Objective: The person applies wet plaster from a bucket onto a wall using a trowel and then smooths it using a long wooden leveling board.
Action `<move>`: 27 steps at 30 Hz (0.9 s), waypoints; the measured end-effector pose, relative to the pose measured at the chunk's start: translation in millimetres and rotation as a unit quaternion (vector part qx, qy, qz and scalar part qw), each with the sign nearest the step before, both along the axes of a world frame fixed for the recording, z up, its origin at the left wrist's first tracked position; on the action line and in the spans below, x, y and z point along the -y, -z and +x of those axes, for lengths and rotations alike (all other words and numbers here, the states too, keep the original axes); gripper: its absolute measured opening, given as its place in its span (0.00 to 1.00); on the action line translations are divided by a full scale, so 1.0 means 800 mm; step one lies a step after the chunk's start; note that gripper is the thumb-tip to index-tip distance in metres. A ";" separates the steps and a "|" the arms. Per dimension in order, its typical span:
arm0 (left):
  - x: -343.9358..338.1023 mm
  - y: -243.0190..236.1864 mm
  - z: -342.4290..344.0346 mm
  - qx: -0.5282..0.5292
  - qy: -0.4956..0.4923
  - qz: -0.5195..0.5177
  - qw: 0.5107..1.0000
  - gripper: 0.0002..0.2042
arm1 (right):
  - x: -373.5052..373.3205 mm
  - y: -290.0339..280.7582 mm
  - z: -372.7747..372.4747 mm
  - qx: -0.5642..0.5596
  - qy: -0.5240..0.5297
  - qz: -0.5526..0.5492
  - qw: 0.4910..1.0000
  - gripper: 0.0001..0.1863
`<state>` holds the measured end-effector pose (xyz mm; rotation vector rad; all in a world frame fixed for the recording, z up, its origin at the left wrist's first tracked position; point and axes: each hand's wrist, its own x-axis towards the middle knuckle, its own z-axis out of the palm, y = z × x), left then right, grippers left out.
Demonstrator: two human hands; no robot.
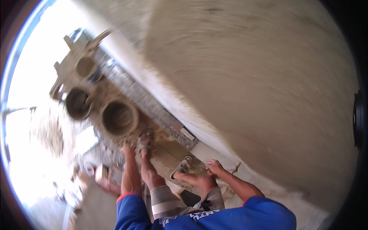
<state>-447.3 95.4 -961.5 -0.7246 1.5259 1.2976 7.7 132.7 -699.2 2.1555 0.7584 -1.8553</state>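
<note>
My left hand (128, 148) reaches down beside my left foot, just below the rim of a large round tub (135, 117). Its fingers are smeared by motion, so whether it grips anything is unclear. Near my right knee, my right hand (214, 167) has its fingers curled in; anything inside them is hidden. A second dark round tub (73, 109) stands left of the large one. Beyond them is a bucket (86, 66) with greyish contents. My sandalled feet are on a plank platform (165, 151) that carries these containers.
A plastered wall (249, 84) rises close along the right. Between it and the planks runs a strip of gravelly ground (142, 90). Wooden bars (99, 40) stick up at the platform's far end. Blurred clutter (101, 174) lies below on the left.
</note>
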 end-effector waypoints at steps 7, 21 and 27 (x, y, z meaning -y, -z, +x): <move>0.013 -0.145 0.018 -0.170 0.353 0.017 0.920 0.29 | 0.100 -0.089 0.112 0.014 0.148 0.123 0.981 0.26; 0.024 -0.403 0.040 -0.190 0.527 0.054 0.827 0.33 | 0.423 -0.206 0.424 0.514 0.462 0.307 0.655 0.42; 0.044 -0.488 0.029 -0.439 0.813 0.123 0.361 0.33 | 0.318 -0.346 0.529 0.615 0.377 0.430 0.542 0.56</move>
